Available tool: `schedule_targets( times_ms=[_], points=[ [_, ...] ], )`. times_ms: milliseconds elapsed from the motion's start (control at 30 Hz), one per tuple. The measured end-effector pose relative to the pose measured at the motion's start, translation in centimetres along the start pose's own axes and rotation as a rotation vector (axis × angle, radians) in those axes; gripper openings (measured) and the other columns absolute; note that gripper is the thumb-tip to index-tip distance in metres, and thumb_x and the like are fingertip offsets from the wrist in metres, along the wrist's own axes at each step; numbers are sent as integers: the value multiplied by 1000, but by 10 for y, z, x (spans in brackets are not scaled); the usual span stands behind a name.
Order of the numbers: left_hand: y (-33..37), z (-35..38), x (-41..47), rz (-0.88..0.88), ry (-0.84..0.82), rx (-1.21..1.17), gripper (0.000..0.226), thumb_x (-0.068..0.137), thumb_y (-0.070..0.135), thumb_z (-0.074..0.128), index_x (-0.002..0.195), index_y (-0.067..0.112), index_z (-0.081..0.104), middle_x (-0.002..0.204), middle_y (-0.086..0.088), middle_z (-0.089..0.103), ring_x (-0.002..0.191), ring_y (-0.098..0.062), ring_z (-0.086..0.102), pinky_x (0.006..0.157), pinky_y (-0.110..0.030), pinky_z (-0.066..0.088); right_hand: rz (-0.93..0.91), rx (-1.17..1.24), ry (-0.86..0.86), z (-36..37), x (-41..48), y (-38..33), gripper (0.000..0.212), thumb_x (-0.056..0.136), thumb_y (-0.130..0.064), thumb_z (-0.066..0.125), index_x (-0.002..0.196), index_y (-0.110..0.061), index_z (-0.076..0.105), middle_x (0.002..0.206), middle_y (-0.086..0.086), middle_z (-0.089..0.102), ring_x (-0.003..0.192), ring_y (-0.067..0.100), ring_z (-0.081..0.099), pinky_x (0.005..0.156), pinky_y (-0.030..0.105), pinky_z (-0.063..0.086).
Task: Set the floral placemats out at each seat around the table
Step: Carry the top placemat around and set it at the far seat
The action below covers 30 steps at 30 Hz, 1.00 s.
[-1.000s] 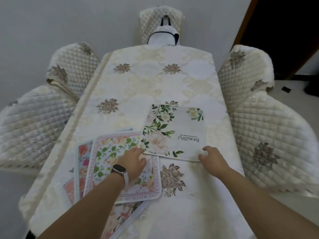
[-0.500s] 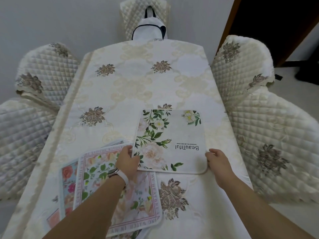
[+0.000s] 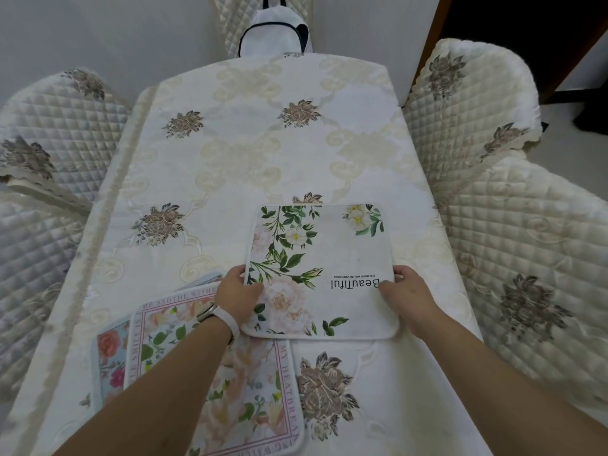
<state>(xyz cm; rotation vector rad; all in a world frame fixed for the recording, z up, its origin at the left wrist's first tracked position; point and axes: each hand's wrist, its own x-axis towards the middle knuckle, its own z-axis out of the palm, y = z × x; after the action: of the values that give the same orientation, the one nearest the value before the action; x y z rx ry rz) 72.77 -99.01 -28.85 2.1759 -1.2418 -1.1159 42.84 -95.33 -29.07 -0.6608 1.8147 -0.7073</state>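
Note:
A white placemat (image 3: 335, 258) with green leaves and the word "Beautiful" lies on the right half of the table (image 3: 250, 153). My left hand (image 3: 238, 296) grips its left edge, thumb on top. My right hand (image 3: 406, 297) grips its right edge the same way. Its near left corner overlaps a pink-bordered floral placemat (image 3: 260, 399), which lies on a blue rose placemat (image 3: 110, 366) at the near left. A white watch band is on my left wrist.
Quilted cream chairs stand along both sides: two on the left (image 3: 62, 126), two on the right (image 3: 467, 103), (image 3: 539, 274). Another chair with a white cover (image 3: 274, 31) is at the far end. A dark doorway (image 3: 526, 24) opens at the upper right.
The white placemat has slid to the right and squared up with the table edge. Both hands have moved up from its near edge to grip its left and right sides.

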Motion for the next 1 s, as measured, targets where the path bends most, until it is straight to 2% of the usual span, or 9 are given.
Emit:
schedule_targets(
  times_ms=[67,133,233,333,500,600,833,900,1000],
  points=[
    [-2,2,-2,-8,15,-9,24,82,12,65,106,16,62,94,-5,73,81,-23,68,78,-41,57,-9,-19,-11,1,-1,0,37,85,-5,57,119,-19,52,107,-2,63,96,20,63,85,38,53],
    [-2,3,-6,-11,20,-41,23,83,11,65,106,15,62,94,-6,73,81,-23,68,78,-42,57,-22,-31,-20,1,-3,2,42,84,-2,54,122,-20,52,110,-1,64,98,21,63,87,40,53],
    [4,0,-16,15,26,-91,26,86,10,64,111,14,60,96,-5,72,80,-20,68,70,-33,55,-55,-34,-22,0,-9,0,45,83,0,53,122,-21,53,111,0,64,96,20,63,78,35,51],
    [11,-5,-36,47,24,-167,23,88,9,62,110,18,59,93,1,72,77,-12,67,60,-22,49,-87,-42,-31,-1,-19,-5,42,83,-1,53,119,-22,53,110,1,64,96,21,63,78,35,51],
    [13,-25,-74,87,57,-270,23,90,7,61,108,20,59,93,3,72,80,-13,68,65,-25,51,-140,-65,-66,-7,-46,-11,41,85,-2,52,118,-25,52,107,0,65,91,17,62,67,31,48],
    [9,-41,-96,89,79,-339,24,90,5,61,111,18,59,96,2,72,79,-13,68,65,-24,52,-184,-57,-80,-13,-66,-15,42,84,-1,50,117,-28,52,106,0,67,92,18,63,72,34,51],
    [0,-75,-145,148,79,-494,29,88,6,65,114,17,60,101,-4,73,90,-23,71,80,-41,58,-303,-10,-64,-28,-133,-31,44,86,-1,51,120,-29,52,104,-6,68,92,14,64,70,32,49],
    [-4,-87,-161,175,81,-522,28,87,6,66,111,18,60,100,-7,73,91,-28,70,82,-46,57,-347,-14,-52,-30,-156,-31,45,86,-3,54,121,-30,52,106,-5,68,94,16,65,75,36,52],
    [-8,-106,-186,231,79,-570,25,88,4,66,108,17,61,94,-6,73,86,-25,69,75,-37,55,-405,-20,-43,-31,-193,-31,49,84,-4,59,124,-31,50,109,-4,68,96,19,66,86,45,54]
  ],
)
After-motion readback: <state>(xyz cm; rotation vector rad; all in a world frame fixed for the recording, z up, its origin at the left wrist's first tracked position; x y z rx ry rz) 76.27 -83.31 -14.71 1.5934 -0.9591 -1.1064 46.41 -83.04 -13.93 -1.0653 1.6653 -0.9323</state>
